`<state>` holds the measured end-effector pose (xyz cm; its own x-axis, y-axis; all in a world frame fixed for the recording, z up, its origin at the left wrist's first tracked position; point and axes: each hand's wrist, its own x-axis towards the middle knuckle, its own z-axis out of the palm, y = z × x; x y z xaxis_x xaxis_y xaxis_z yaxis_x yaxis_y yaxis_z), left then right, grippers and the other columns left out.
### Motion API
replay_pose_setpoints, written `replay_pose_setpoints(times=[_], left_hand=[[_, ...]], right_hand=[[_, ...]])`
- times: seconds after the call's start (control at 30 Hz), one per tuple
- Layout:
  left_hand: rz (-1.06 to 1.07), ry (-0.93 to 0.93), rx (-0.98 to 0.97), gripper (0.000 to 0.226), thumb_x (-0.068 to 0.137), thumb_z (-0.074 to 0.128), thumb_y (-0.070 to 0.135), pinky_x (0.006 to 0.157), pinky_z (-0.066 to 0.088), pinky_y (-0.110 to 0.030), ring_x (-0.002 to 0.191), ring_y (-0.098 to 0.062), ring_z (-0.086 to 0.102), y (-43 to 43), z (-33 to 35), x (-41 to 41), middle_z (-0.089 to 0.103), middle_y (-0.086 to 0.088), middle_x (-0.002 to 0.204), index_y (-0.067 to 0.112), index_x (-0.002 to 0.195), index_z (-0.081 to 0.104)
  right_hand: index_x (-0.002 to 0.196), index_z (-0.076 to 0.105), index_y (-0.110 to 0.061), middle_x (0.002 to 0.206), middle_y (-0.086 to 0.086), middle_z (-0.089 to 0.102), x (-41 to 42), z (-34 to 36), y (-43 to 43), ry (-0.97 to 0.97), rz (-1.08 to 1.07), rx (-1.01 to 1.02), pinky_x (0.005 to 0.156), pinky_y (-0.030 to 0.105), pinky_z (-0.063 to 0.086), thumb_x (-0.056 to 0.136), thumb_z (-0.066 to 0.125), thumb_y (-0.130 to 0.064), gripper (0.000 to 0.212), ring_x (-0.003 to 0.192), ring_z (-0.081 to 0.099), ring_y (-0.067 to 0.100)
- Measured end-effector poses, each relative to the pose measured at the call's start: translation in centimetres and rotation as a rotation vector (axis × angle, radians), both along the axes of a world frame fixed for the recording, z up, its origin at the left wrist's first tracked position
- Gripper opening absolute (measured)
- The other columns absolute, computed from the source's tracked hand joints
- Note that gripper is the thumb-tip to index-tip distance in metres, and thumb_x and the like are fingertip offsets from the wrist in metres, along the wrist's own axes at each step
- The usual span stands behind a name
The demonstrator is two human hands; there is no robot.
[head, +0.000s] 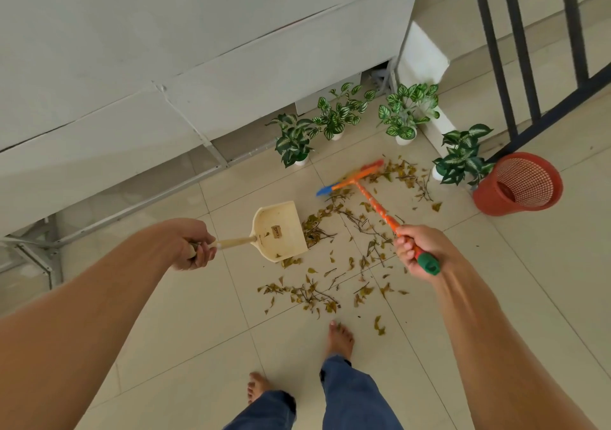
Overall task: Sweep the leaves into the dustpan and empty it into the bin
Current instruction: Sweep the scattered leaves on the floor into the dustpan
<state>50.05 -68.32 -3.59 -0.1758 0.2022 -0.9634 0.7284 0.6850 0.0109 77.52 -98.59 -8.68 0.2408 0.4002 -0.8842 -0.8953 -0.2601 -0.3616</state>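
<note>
**Broom and dustpan meet over scattered leaves**

A person stands barefoot on pale floor tiles (pixel 496 297), both arms stretched forward. The left hand (pixel 193 244) grasps the handle of a cream dustpan (pixel 281 229), its fingers curled round the grip; the pan's open mouth faces right, touching the near-left edge of the leaf litter. The right hand (pixel 418 251) is clenched round the orange handle of a broom (pixel 373 200), just above its green end cap — the broom's head, blurred, sits at the far side of the mess. Dry yellow-brown leaves (pixel 330 257) and thin twigs lie strewn across the tiles between the pan, the broom head and the person's feet. A red mesh bin (pixel 519 183) stands upright at the far right, beside a dark railing (pixel 515 66). Four small potted plants (pixel 337 115) with green-and-white foliage line the far edge, near a white wall (pixel 165 49) — one just beside the bin.
</note>
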Motion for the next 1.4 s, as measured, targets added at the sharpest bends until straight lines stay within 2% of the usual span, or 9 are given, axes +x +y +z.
replay_pose_setpoints(times=[0.13,0.3,0.4,0.63,0.83,1.0,1.17,1.27,1.4], left_hand=[[-0.039,0.004,0.016,0.017,0.103,0.041,0.012,0.027,0.027,-0.011,0.030,-0.009,0.035,-0.2,0.4,0.2,0.049,-0.009,0.056,0.000,0.102,0.053],[-0.068,0.005,0.027,0.017,0.102,0.041,0.011,0.028,0.027,-0.011,0.031,-0.009,0.036,-0.6,0.7,-0.2,0.048,-0.009,0.059,0.000,0.106,0.053],[-0.081,0.001,0.028,0.017,0.102,0.041,0.010,0.028,0.028,-0.011,0.031,-0.009,0.036,-0.8,0.6,-0.3,0.048,-0.009,0.060,0.000,0.107,0.053],[-0.110,0.001,0.026,0.018,0.102,0.040,0.010,0.028,0.028,-0.011,0.031,-0.010,0.035,-1.0,0.4,-0.4,0.048,-0.009,0.060,0.000,0.111,0.052],[-0.118,-0.005,0.021,0.018,0.102,0.040,0.009,0.028,0.027,-0.010,0.030,-0.010,0.034,-1.6,0.7,-0.1,0.047,-0.009,0.060,-0.001,0.111,0.052],[-0.118,-0.001,0.024,0.021,0.103,0.040,0.012,0.028,0.027,-0.011,0.032,-0.010,0.034,-1.7,0.3,-0.4,0.047,-0.009,0.063,0.001,0.117,0.052],[-0.111,-0.006,0.032,0.020,0.103,0.040,0.011,0.028,0.027,-0.011,0.033,-0.009,0.034,-1.5,0.2,-0.3,0.047,-0.009,0.064,0.000,0.114,0.052],[-0.125,0.000,0.031,0.019,0.103,0.040,0.011,0.028,0.028,-0.011,0.033,-0.009,0.035,-1.2,0.3,-0.1,0.047,-0.009,0.065,-0.001,0.112,0.052],[-0.153,0.010,0.033,0.018,0.103,0.041,0.011,0.028,0.027,-0.011,0.033,-0.010,0.035,-1.0,0.6,0.5,0.047,-0.010,0.065,-0.002,0.109,0.052]], right_hand=[[0.112,0.057,-0.003,0.065,-0.001,0.047,0.7,-0.2,0.5,-0.042,-0.027,0.019,0.032,0.015,0.036,0.100,0.050,-0.007,0.015,0.042,0.041,0.005],[0.108,0.054,-0.003,0.067,-0.001,0.048,2.2,-2.1,2.0,0.005,-0.118,0.014,0.034,0.013,0.035,0.101,0.047,-0.006,0.011,0.043,0.040,0.004],[0.115,0.056,-0.006,0.067,-0.001,0.046,0.7,-1.9,-0.3,0.032,-0.140,0.009,0.032,0.013,0.035,0.101,0.045,-0.006,0.018,0.040,0.040,0.004],[0.113,0.057,-0.004,0.064,-0.001,0.047,-3.1,-0.6,-4.6,0.016,-0.204,0.048,0.030,0.015,0.036,0.100,0.049,-0.007,0.015,0.038,0.042,0.005],[0.121,0.054,-0.004,0.065,-0.002,0.047,0.0,-1.8,-1.7,-0.011,-0.246,0.064,0.031,0.015,0.036,0.101,0.046,-0.007,0.022,0.039,0.042,0.005],[0.116,0.055,-0.009,0.066,-0.002,0.046,2.0,-3.4,-0.7,0.030,-0.305,0.050,0.033,0.013,0.036,0.102,0.043,-0.007,0.019,0.040,0.042,0.004],[0.119,0.053,-0.006,0.064,-0.002,0.048,-1.6,-2.9,-3.5,0.030,-0.281,0.012,0.031,0.015,0.037,0.100,0.045,-0.005,0.021,0.039,0.043,0.004],[0.114,0.055,-0.008,0.064,-0.002,0.046,-4.0,-1.7,-5.3,0.026,-0.287,0.054,0.030,0.015,0.036,0.100,0.048,-0.005,0.016,0.039,0.042,0.004],[0.121,0.055,-0.007,0.063,-0.003,0.047,-2.8,-1.8,-4.2,0.012,-0.313,0.091,0.030,0.015,0.036,0.100,0.049,-0.006,0.022,0.039,0.041,0.004]])
